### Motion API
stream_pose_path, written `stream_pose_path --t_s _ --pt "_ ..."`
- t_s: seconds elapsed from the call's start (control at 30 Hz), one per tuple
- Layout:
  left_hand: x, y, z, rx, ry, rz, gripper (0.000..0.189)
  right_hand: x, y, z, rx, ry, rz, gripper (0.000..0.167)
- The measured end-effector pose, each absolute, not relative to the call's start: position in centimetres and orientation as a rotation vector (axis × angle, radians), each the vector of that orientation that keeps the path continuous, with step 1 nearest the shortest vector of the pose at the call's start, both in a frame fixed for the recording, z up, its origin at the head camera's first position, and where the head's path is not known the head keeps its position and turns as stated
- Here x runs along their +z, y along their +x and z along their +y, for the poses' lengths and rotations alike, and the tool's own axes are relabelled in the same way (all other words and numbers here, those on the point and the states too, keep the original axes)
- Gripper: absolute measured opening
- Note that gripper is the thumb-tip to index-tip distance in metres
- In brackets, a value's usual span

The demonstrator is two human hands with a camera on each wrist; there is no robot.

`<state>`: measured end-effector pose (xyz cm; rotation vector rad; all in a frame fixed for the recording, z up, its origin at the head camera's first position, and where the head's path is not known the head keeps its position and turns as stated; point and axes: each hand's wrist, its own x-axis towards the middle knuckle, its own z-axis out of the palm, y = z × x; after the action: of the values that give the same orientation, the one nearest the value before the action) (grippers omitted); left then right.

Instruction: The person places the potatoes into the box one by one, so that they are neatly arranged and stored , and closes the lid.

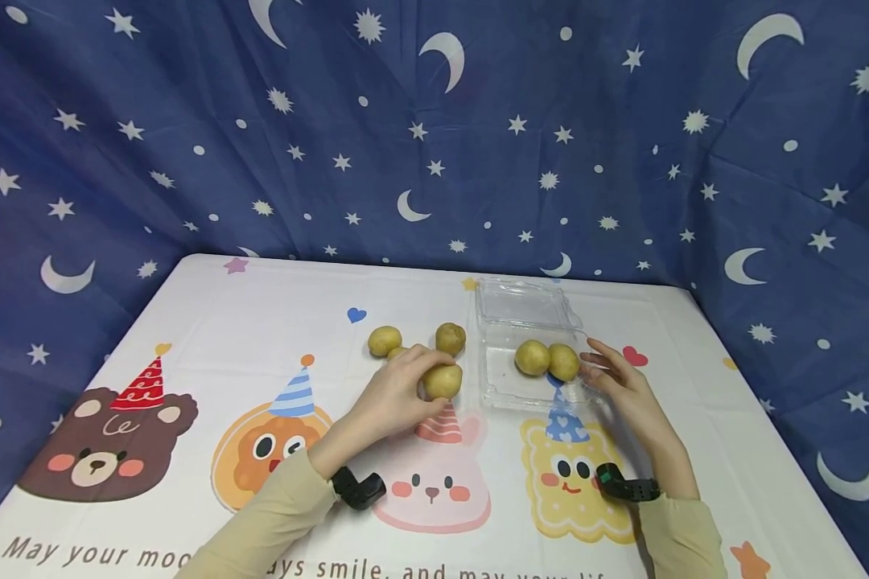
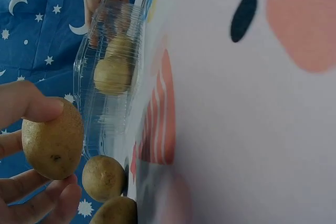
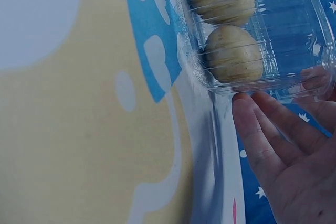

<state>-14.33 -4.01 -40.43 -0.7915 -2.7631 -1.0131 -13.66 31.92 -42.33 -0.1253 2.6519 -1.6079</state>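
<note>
My left hand [image 1: 398, 390] pinches a potato [image 1: 443, 382] between thumb and fingers, left of a clear plastic clamshell box [image 1: 498, 378]. In the left wrist view the held potato [image 2: 52, 142] appears raised off the table. Two potatoes [image 1: 532, 358] sit side by side in the box, toward its right end. At that end, my right hand [image 1: 626, 390] rests its fairly straight fingers [image 3: 252, 129] against the outer wall. Beyond the left hand lie a potato [image 1: 385, 341], another [image 1: 450, 338], and one partly hidden by the hand.
The box's lid [image 1: 525, 301] is folded back, away from me. A white tablecloth [image 1: 261, 314] printed with cartoon figures covers the table. Behind it hangs a blue curtain [image 1: 319, 112] with moons and stars. A dark wrist camera [image 1: 362, 489] sits on the left wrist.
</note>
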Motion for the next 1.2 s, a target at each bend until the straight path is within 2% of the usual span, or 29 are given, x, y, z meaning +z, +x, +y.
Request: stream_pose_path --t_s 1.2 --pt "-37.6 -16.7 0.0 -1.089 -0.888 -2.704 0.049 -42.3 -13.7 32.0 -1.615 -0.143 2.648 0.053"
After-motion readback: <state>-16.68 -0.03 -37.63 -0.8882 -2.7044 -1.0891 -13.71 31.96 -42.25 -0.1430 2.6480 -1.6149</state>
